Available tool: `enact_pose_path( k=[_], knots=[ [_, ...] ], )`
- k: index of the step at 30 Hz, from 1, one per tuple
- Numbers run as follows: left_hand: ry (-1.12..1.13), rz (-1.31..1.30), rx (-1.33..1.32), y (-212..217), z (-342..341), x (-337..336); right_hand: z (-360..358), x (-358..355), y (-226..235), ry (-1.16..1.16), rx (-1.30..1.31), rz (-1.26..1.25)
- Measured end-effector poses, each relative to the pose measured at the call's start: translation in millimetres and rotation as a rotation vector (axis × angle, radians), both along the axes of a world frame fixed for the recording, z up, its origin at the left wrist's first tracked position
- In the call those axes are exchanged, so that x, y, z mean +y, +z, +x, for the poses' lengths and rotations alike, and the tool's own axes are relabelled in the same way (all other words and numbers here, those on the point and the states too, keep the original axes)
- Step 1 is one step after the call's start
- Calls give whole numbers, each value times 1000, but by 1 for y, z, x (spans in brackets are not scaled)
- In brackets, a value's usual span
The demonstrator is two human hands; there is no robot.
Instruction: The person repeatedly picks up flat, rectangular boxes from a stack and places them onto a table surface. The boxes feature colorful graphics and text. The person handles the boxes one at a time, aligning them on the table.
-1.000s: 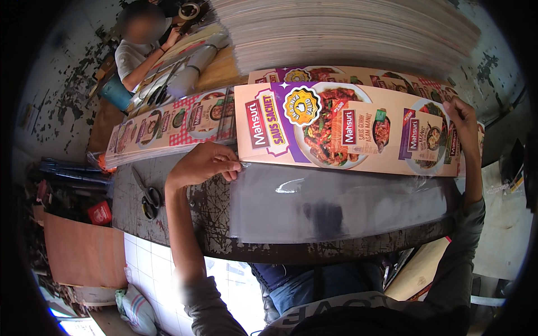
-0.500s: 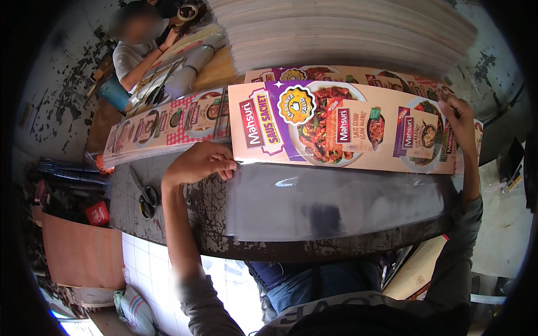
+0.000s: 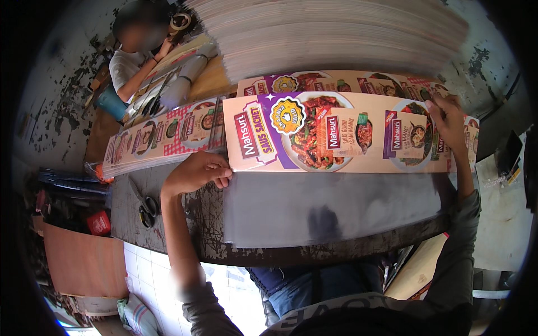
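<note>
A long printed card [image 3: 370,131] in peach and purple, with pictures of food dishes, lies across the far side of a clear plastic sleeve [image 3: 274,210]. The sleeve is spread flat on the dark worn table. My left hand [image 3: 199,172] pinches the near left corner, where card and sleeve meet; which layers are between its fingers is partly hidden. At the card's far right end, my right hand [image 3: 447,120] grips the edge with bent fingers. Directly behind lies a stack of similar printed cards [image 3: 350,80].
Black-handled scissors [image 3: 148,211] lie left on the table [image 3: 196,229]. Further left is a pile of sleeved printed cards [image 3: 162,131]. A tall stack of sheets [image 3: 336,33] rises at the back. Another person [image 3: 131,67] works at the far left, near a blue-green bucket [image 3: 111,105].
The card's far edge has come lower and nearer, and my right hand has moved slightly left and nearer with it. My left hand keeps its pinch at the corner. The view has shifted slightly.
</note>
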State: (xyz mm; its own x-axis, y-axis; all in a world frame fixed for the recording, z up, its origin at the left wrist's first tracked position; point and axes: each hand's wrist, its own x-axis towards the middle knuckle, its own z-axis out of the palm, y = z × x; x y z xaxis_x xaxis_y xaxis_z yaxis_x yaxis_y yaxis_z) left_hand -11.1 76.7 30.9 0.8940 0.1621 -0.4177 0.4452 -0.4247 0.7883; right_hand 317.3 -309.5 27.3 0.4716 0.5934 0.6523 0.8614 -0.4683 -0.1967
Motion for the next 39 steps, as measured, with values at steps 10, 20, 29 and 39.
enact_pose_path(
  k=[10,20,29,39],
  knots=[
    [-30,34,-31,-1,2,1,13,4,-10,109,36,10],
    [-28,35,-24,-1,1,0,8,6,-6,113,114,-85],
    [-56,41,-50,-2,0,2,11,8,-11,117,203,-138],
    [-75,54,-67,-4,-1,3,9,9,-12,93,234,-177]
  ],
)
